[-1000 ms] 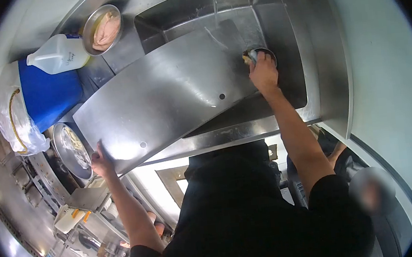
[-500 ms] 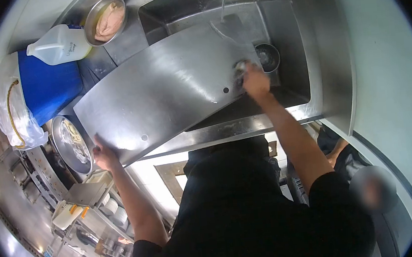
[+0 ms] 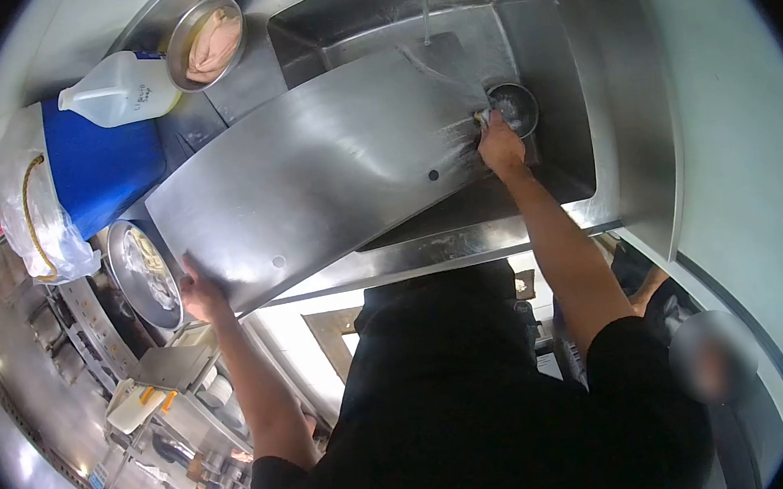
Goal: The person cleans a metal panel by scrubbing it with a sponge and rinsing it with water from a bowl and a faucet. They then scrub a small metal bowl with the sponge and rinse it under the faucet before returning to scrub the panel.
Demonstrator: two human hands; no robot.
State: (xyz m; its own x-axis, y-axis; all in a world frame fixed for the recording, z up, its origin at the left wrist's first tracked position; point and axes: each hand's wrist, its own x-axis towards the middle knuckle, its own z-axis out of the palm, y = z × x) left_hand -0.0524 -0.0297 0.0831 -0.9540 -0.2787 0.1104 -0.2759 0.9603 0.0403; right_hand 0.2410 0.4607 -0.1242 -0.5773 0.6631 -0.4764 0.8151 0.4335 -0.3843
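Observation:
A large stainless steel panel (image 3: 309, 168), with a hole near its front edge, lies slanted across the sink (image 3: 572, 67). My left hand (image 3: 200, 296) grips the panel's near left corner, thumb on top. At its right end, my right hand (image 3: 501, 146) is closed on a small pale scrubbing pad (image 3: 481, 121), mostly hidden by the fingers. Wet, foamy streaks mark the steel beside that hand. Just beyond the fingers, a round metal bowl (image 3: 518, 105) with suds sits in the sink. Water from above (image 3: 426, 5) runs down at the panel's far edge.
Left of the sink stand a bowl with a pink cloth-like item (image 3: 212, 45), a soap jug (image 3: 117, 90) and a blue container (image 3: 106, 168). A metal pan (image 3: 144, 273) is close to my left hand. Another person (image 3: 655, 290) is low at the right.
My right hand has moved right along the panel to its end, near the bowl, leaving wet streaks. My left hand keeps its hold on the corner.

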